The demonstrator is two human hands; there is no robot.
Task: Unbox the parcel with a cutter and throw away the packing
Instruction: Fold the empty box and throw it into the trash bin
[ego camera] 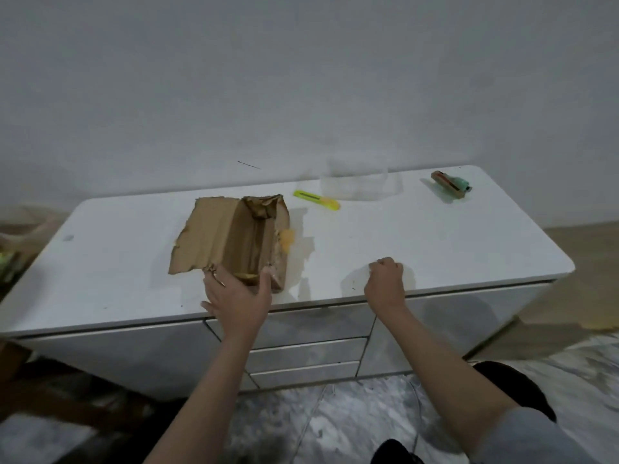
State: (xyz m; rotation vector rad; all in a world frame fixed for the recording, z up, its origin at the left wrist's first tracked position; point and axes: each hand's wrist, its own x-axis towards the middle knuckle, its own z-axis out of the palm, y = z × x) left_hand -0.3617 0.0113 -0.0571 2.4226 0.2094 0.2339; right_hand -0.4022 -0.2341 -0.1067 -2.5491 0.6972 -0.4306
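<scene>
An opened brown cardboard box [234,236] lies on the white cabinet top [418,236], its flap folded out to the left and its inside looking empty. My left hand [239,296] grips the box's near end, thumb on the right wall. My right hand [385,279] rests on the cabinet top near the front edge with its fingers curled, holding nothing that I can see. A yellow cutter [316,199] lies behind the box. A small item in green and brown wrapping [451,186] sits at the far right.
A clear plastic sheet or bag [355,180] lies by the wall behind the cutter. Clear tape scraps [301,252] trail to the right of the box. Drawers [301,356] face me below the top. Dark objects sit on the floor at the left.
</scene>
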